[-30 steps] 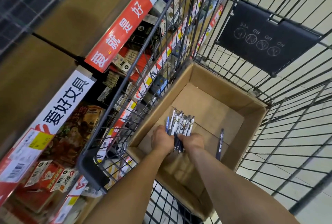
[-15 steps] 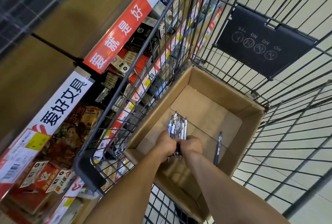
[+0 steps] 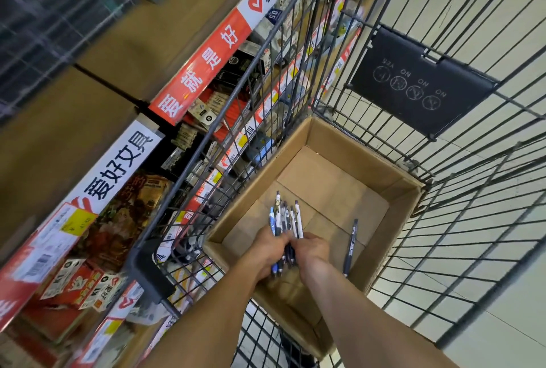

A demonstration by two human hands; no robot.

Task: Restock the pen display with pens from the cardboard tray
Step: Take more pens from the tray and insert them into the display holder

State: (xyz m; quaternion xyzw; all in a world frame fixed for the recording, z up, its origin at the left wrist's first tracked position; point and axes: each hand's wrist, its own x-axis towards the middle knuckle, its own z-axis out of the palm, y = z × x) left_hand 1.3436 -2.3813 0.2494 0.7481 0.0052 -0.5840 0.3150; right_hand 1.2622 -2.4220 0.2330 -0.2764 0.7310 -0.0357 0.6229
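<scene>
Inside the cardboard tray (image 3: 393,221), both hands close around a bundle of pens (image 3: 285,221): left hand (image 3: 270,246) and right hand (image 3: 314,249) gripping its lower half. Right of the right hand lies one dark pen (image 3: 350,246), apart.

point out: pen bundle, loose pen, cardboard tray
pen bundle (image 3: 286,220): head view, on the white barrels above the hands.
loose pen (image 3: 350,248): head view, mid-barrel.
cardboard tray (image 3: 348,146): head view, far inner wall.

Pen bundle (image 3: 285,221) squeezed tighter — lifted slightly, hands closer together
</scene>
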